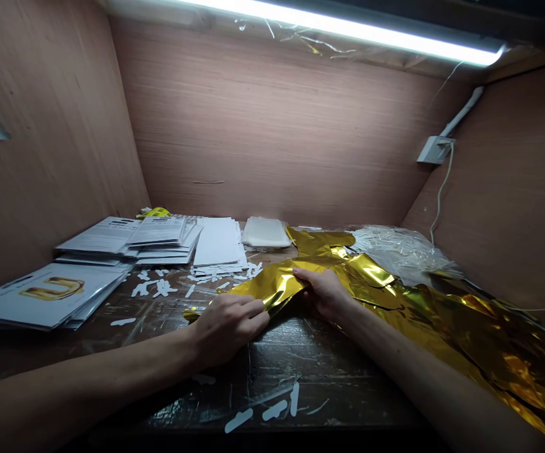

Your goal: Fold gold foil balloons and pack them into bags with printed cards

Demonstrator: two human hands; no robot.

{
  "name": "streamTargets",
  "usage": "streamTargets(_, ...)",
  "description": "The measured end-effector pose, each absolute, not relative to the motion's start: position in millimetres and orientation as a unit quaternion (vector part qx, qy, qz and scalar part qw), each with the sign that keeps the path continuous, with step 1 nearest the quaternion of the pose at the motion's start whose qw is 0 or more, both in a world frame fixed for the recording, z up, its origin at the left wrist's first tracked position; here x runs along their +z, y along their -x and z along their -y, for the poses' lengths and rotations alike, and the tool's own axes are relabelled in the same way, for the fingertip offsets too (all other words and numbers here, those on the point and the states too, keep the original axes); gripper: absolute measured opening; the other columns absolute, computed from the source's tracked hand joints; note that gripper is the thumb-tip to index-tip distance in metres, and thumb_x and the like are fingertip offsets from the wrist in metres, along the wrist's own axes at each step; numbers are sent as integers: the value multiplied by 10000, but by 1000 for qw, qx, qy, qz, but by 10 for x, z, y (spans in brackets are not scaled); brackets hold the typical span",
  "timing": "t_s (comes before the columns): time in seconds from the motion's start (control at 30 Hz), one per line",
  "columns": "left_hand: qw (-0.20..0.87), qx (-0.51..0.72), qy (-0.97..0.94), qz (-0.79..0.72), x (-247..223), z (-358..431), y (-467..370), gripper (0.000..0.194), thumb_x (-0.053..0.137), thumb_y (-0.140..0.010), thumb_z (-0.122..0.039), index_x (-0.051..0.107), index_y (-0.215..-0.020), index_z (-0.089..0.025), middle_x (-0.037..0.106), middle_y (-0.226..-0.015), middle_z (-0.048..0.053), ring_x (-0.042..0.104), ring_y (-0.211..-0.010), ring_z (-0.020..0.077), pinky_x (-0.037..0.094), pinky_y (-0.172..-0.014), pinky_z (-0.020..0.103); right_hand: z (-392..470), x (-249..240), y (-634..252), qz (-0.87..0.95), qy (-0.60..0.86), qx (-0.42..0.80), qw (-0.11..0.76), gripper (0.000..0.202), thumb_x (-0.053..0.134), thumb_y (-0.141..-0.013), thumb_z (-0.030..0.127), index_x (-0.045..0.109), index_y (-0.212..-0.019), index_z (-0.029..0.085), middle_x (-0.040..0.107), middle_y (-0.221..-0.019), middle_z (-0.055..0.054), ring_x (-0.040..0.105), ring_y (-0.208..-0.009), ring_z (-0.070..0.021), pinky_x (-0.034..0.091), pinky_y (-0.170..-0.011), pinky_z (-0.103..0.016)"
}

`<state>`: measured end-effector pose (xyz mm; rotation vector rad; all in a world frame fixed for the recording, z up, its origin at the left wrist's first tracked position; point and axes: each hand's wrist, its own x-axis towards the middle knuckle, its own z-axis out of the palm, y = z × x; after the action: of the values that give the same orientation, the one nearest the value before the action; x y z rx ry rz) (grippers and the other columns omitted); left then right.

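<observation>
A flat sheet of shiny gold foil, like an uninflated foil balloon [272, 280], stretches between my two hands over the dark table. My left hand [235, 324] is closed on its near left part, with the fingers curled under. My right hand [326, 292] pinches the foil further right, thumb on top and the other fingers mostly hidden beneath. More gold foil pieces [423, 321] lie in a heap behind and to the right, under and beside my right forearm. Where the held piece ends and the heap begins is hard to tell.
Stacked printed packets [50, 292] stand at the left, one showing a gold U. White cards [220, 242] and a pile of clear bags [266, 232] sit at the back. White scraps [275, 410] litter the table. A plastic bag of white strips [399, 251] lies back right.
</observation>
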<state>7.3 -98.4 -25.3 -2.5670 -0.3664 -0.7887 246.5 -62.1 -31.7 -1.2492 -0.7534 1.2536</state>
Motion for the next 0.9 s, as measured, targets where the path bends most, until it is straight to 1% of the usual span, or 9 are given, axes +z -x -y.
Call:
streamTargets(0.1,225,-278,923,143,-256,988,-85,249,435,-984,-115,556,-775,-178,590,-703,7,526,-548,166,354,-488,326,621,-299,-2479,313,540,514,589,176,819,-703,161,648,-732,133,654,-609,-8,492,-413,-86,378,-348,-199)
streamTargets(0.23,195,-248,933,171,-332,989,-98,224,485,-1024,-267,615,-874,-165,606,-658,-2,549,-484,165,369,-444,303,587,-257,-2535,296,521,504,622,128,774,-710,132,667,-781,128,697,-683,-38,594,-508,-134,502,-443,-238)
streamTargets(0.33,118,-211,951,192,-377,984,-109,268,530,-1025,-372,651,-942,-148,678,-719,27,632,-548,182,445,-491,294,581,-231,-2569,289,499,511,637,105,743,-708,125,680,-791,116,723,-734,-69,656,-590,-177,573,-532,-288)
streamTargets(0.4,50,-194,955,219,-378,973,-119,285,576,-1005,-413,674,-977,-147,717,-769,48,683,-620,195,487,-547,290,589,-229,-2584,309,513,511,617,95,735,-702,136,687,-780,112,731,-740,-86,681,-624,-206,593,-562,-318)
streamTargets(0.53,-33,-191,942,275,-333,974,-138,283,556,-1002,-392,719,-1052,-166,760,-838,73,723,-708,225,512,-623,309,581,-260,-2637,364,568,470,569,111,759,-687,180,695,-758,123,734,-725,-80,687,-614,-211,587,-556,-313)
streamTargets(0.63,-45,-186,943,274,-291,1012,-140,308,492,-1007,-353,732,-1114,-193,776,-890,72,728,-742,231,512,-663,325,548,-272,-2716,372,593,447,557,136,785,-662,182,698,-747,120,740,-724,-92,685,-584,-210,564,-515,-298)
streamTargets(0.73,-44,-173,950,258,-265,1056,-130,353,552,-953,-389,708,-1206,-199,773,-900,69,722,-745,228,503,-658,318,542,-244,-2764,376,606,437,548,145,781,-668,181,703,-773,119,746,-745,-101,686,-581,-208,547,-491,-288)
streamTargets(0.83,-38,-173,953,244,-258,1080,-123,368,622,-885,-410,720,-1174,-206,762,-857,54,709,-714,218,486,-627,304,601,-194,-2716,390,596,433,553,181,792,-701,232,717,-825,124,752,-795,-105,675,-598,-191,514,-473,-263)
streamTargets(0.9,-33,-176,954,241,-259,1087,-123,339,630,-876,-408,731,-1129,-206,751,-821,47,698,-682,208,473,-605,299,660,-167,-2650,410,573,442,555,218,792,-727,287,731,-866,131,760,-849,-109,680,-638,-194,522,-505,-269)
